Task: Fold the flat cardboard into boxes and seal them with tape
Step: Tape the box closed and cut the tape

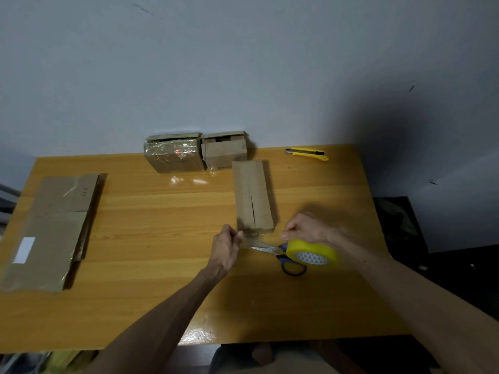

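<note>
Both my bare forearms reach forward and draw close together. My left hand is curled, thumb and fingertips pinching a strip of tape. My right hand is blurred, knuckles up, fingers curled; its grip is unclear.

A long, narrow brown box lies flat in the middle with its top seam gaping, a yellow tape roll just beside its near end, a tape-wrapped box touching a plain box behind, and flattened cardboard stacked far left.
</note>
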